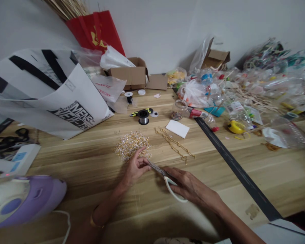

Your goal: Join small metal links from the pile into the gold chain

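Observation:
My right hand [190, 186] grips a pair of scissors [165, 178] with white handles; the blades point left toward my left hand. My left hand [136, 166] rests on the wooden table [91, 162], fingers pinched near the blade tips at the edge of a pile of small gold and silver pieces [132, 146]. Whether something tiny is held between those fingers I cannot tell. Gold chains [175, 144] lie just right of the pile.
A white card [177, 128], a wire spool [143, 117] and a bead jar [178, 110] lie behind. A large white shopping bag [48, 91] sits left, cardboard boxes [132, 76] at the back, cluttered plastic bags [256, 91] right, a purple-white device [22, 200] near left.

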A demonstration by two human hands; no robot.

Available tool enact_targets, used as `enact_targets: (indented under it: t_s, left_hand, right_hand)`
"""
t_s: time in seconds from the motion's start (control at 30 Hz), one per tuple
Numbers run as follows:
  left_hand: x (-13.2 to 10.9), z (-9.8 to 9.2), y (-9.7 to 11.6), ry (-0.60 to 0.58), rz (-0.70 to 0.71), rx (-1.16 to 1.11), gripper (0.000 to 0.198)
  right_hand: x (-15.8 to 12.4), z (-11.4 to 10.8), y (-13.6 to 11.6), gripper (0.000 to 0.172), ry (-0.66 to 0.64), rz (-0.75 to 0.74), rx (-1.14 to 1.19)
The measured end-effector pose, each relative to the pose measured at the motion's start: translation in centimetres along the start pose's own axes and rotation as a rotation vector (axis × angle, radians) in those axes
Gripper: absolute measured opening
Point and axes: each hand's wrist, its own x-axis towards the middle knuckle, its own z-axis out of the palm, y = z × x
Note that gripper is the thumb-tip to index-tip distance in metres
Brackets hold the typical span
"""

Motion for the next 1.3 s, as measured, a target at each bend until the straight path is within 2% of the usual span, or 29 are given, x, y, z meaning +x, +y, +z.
enact_targets:
  t_s: [0.27,0.9,1.0,1.17,1.3]
  left_hand:
    - [0.0,-0.1,-0.2,-0.004,-0.001,0.004,0.079]
    - [-0.1,-0.2,-0.2,-0.027,-0.013,0.013,0.077]
    - [0.0,-0.4,-0.4,-0.015,0.002,0.014,0.07]
    - [0.2,-0.7,-0.3,0.044,0.015,0.023,0.043]
    - [0.3,-0.8,-0.3,0.066,-0.006,0.017,0.033]
  right_hand:
    - [-0.1,-0.4,0.0,0.044,-0.053,-0.004,0.015]
    - [-0.4,-0.6,-0.5,0.044,-0.055,-0.008,0.017]
    - [-0.9,-0.9,-0.1,0.045,-0.039,-0.006,0.006]
    - [-2.6,-1.7,0.3,0.043,-0.048,0.063,-0.062]
    - [-3.8,-1.2,0.0,0.046,-0.092,0.085,-0.132]
